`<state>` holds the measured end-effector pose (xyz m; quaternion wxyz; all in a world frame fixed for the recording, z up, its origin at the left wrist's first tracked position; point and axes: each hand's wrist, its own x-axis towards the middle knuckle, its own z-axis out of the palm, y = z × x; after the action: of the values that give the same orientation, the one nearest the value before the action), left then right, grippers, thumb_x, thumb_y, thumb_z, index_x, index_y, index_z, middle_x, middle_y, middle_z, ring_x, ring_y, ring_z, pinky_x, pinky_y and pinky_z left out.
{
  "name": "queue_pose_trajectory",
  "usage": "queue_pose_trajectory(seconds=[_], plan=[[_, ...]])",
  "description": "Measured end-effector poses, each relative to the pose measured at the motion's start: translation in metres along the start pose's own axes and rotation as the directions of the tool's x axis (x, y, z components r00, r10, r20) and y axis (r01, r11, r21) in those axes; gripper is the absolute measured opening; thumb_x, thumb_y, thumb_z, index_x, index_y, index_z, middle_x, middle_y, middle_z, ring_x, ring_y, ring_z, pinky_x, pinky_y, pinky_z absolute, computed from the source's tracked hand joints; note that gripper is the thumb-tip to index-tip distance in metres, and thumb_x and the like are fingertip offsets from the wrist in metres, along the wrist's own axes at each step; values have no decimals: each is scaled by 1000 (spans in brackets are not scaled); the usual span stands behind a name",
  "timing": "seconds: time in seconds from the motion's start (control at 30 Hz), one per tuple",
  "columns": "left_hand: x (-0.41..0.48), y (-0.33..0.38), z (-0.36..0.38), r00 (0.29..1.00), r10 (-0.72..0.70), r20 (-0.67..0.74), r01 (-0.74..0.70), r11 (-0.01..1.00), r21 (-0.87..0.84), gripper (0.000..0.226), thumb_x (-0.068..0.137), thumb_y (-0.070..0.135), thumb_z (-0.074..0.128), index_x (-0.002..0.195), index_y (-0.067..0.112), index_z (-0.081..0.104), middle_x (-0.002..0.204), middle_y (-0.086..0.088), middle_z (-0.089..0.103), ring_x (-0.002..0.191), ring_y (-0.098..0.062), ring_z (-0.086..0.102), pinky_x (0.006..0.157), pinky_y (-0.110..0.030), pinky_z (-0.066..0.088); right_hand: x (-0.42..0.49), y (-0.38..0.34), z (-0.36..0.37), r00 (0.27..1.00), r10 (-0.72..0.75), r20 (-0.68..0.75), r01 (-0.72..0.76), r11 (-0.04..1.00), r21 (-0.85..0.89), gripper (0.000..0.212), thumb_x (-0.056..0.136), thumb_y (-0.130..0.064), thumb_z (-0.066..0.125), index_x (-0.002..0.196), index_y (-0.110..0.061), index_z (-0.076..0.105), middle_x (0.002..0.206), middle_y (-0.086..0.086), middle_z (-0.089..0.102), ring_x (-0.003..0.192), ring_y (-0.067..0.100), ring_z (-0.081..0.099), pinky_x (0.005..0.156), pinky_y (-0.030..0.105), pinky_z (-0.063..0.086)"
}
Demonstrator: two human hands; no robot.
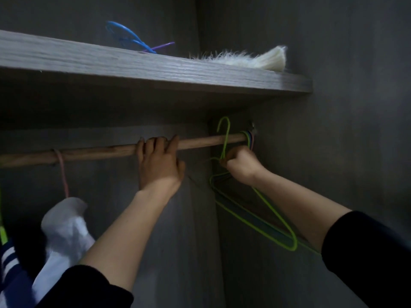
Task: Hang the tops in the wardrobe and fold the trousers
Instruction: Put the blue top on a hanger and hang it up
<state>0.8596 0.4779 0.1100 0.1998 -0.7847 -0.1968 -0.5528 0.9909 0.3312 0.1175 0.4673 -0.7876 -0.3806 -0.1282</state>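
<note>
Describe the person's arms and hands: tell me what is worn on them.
Both arms wear black sleeves, the left sleeve and right sleeve ending near the elbows and leaving the forearms bare. The left hand and right hand are bare too: no gloves, watch, bracelets or rings show.

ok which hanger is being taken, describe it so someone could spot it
Follow the wooden rail under the shelf to its right end, where a bunch of wire hangers hooks over it. The right hand pinches the neck of a lime green hanger there. Unlike its neighbours, its hook stands up in front of the rail, not looped over it.
</note>
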Motion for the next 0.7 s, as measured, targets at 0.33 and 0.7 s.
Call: queue_pose_trajectory(seconds=[0.33, 0.7], plan=[[-21, 24, -18, 980, -66, 187, 85, 992, -95, 72, 83, 30, 59, 147, 15, 31, 156, -8, 22, 144, -30, 10, 117, -44, 5, -81, 0, 4, 998, -54, 40, 51, 996, 74, 13, 92, -18, 54, 89, -8, 61, 70, 6, 61, 55, 20, 60, 57, 35, 53], [-114, 162, -98, 918, -47, 394, 230, 873, -431, 55, 96, 29, 45, 147, 21, 29, 157, -4, 18, 144, -22, 9, 109, -54, 26, -232, 58, -121, 988, 71, 136, -104, 962, 253, 5, 93, -9, 53, 92, -11, 58, 68, 7, 59, 53, 18, 60, 39, 24, 45]])
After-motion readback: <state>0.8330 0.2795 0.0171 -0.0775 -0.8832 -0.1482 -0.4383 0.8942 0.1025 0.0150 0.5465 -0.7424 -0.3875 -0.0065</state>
